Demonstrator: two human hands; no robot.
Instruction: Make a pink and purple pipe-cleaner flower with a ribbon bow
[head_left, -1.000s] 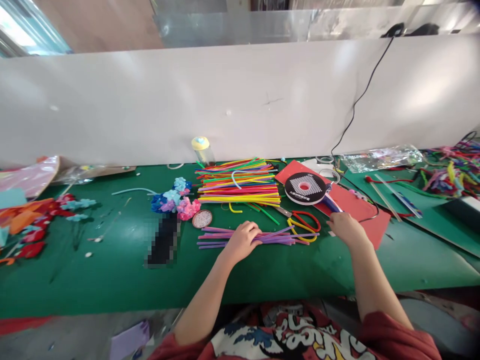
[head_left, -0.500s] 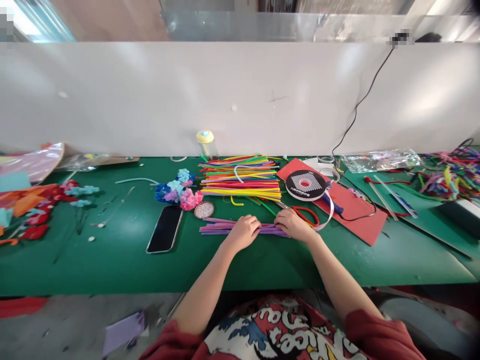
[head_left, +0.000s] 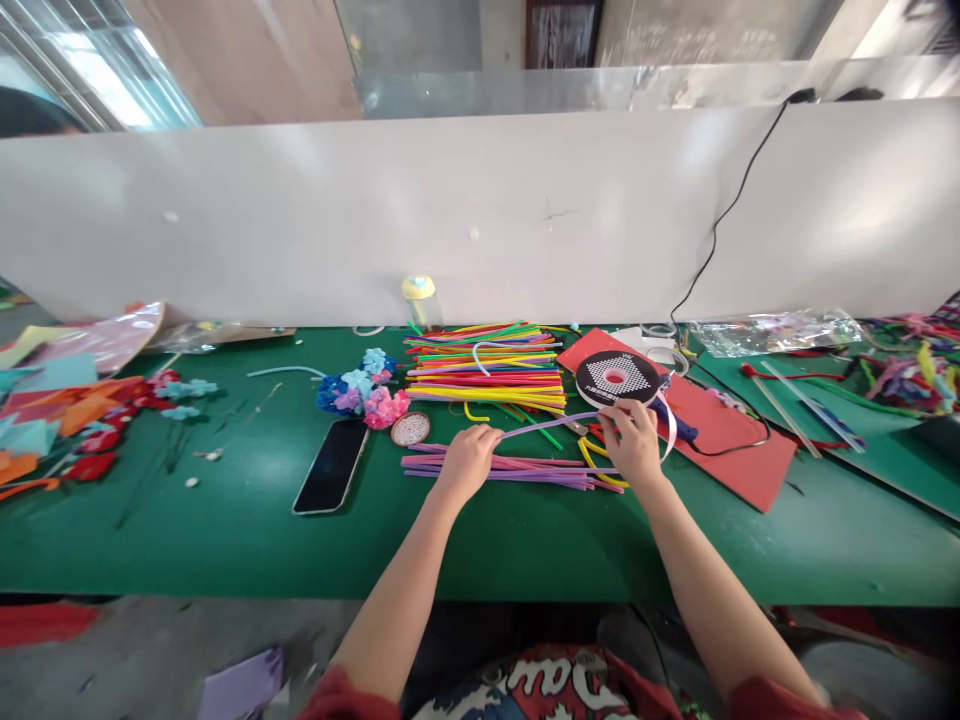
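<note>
A purple pipe cleaner (head_left: 551, 424) stretches between my two hands, raised a little above the table. My left hand (head_left: 471, 460) pinches its left end, over a bundle of pink and purple pipe cleaners (head_left: 540, 476) lying crosswise on the table. At the other end, my right hand (head_left: 632, 442) has closed its fingers round the pipe cleaner. Scissors (head_left: 592, 462) with yellowish loop handles lie beside my right hand, partly hidden. Just beyond my hands is a wide pile of multicoloured pipe cleaners (head_left: 487, 382).
On the left are a phone (head_left: 332, 468), a round dish of beads (head_left: 411, 430) and fuzzy flowers (head_left: 355, 390). A yellow-lidded jar (head_left: 421, 302) stands behind. To the right lie a ribbon spool (head_left: 592, 382), red sheet (head_left: 739, 460) and black cable (head_left: 724, 215).
Both hands were down on the purple bundle. They now hold one purple pipe cleaner up between them, and my right hand has moved right. The view has tilted slightly.
</note>
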